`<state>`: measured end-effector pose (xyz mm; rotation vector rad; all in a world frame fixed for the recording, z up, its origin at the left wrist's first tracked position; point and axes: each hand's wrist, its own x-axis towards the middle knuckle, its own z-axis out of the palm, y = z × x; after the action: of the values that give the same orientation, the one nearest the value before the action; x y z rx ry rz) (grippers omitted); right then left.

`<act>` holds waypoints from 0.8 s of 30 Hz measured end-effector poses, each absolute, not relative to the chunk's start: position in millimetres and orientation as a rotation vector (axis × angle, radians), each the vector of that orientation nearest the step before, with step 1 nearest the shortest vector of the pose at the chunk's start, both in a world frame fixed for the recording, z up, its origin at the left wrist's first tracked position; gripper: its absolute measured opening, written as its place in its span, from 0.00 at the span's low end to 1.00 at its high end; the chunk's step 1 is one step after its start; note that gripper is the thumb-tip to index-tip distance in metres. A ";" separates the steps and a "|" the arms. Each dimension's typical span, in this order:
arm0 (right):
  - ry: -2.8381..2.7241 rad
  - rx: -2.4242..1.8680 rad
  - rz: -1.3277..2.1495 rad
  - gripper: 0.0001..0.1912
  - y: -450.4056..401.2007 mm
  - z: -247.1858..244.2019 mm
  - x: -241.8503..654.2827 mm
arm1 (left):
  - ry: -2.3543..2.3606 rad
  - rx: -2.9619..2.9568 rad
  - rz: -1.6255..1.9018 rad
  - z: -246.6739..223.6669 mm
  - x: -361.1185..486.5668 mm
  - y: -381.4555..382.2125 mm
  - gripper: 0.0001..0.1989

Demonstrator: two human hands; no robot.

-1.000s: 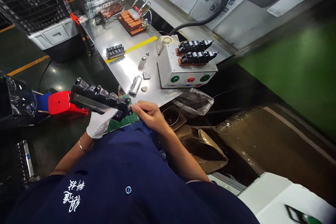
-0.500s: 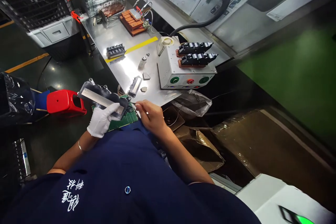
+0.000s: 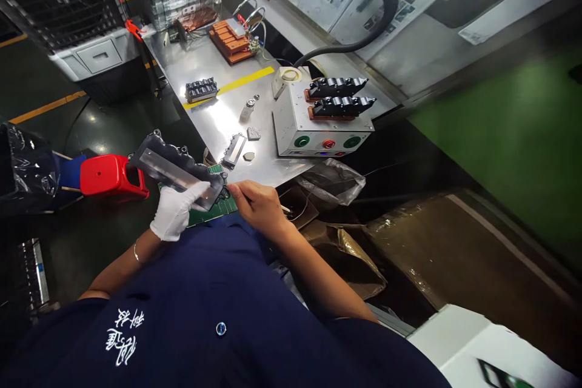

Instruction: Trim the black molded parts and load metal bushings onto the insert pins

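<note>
My left hand [image 3: 173, 211], in a white glove, grips a black scallop-edged part with a flat metal strip [image 3: 175, 170] along its face. Screw-hole lugs line the part's edge, and it is held tilted above a green circuit board [image 3: 213, 213] at my lap. My bare right hand [image 3: 259, 205] is closed in a pinch at the part's right end, by the lugs. Whatever sits between those fingertips is too small or hidden to name. A smaller part with a pale strip [image 3: 234, 151] lies on the metal table [image 3: 211, 127], beside two small grey pieces [image 3: 253, 133].
A white control box [image 3: 322, 127] carries black ribbed parts [image 3: 342, 107] on top. Farther back are an orange-brown fixture [image 3: 231, 41] and another black part [image 3: 201, 90]. A red stool [image 3: 104, 174] stands left; a clear plastic bag [image 3: 334, 182] hangs at the table's front edge.
My right hand has shifted slightly left and down, its fingertips now against the part's right end. A thin dark item seen at those fingertips earlier is no longer distinct. The held part has tilted slightly.
</note>
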<state>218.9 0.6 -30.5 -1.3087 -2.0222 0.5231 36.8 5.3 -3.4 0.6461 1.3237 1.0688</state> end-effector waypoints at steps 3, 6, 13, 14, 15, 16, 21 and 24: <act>-2.352 -1.060 0.731 0.24 6.8 -16.9 237.7 | 1.273 0.683 0.928 -4.1 33.1 6.6 0.17; -2.622 -0.777 0.903 0.24 11.2 -3.0 253.7 | 1.176 0.634 0.782 -4.1 32.9 10.7 0.12; -2.544 -1.029 0.679 0.24 9.6 -0.7 258.0 | 1.101 0.541 0.681 -0.2 38.7 16.7 0.08; -2.544 -1.052 0.657 0.24 9.2 -2.6 257.4 | 1.105 0.541 0.683 -0.5 39.3 16.4 0.08; -2.546 -1.067 0.648 0.24 8.7 -4.2 256.9 | 1.106 0.541 0.686 -0.9 39.9 16.0 0.07; -2.550 -1.078 0.646 0.24 8.3 -5.5 256.5 | 1.106 0.542 0.689 -1.2 40.4 15.7 0.07; -2.566 -1.106 0.644 0.25 8.1 -7.0 255.9 | 1.141 0.564 0.684 -1.5 42.4 16.4 0.10; -2.563 -1.091 0.664 0.26 10.0 -7.9 256.4 | 1.167 0.563 0.684 -2.0 43.2 17.3 0.11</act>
<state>256.4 10.0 -7.9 -1.0906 -2.5632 0.6642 43.2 17.3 -2.0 0.5627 1.1668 0.6836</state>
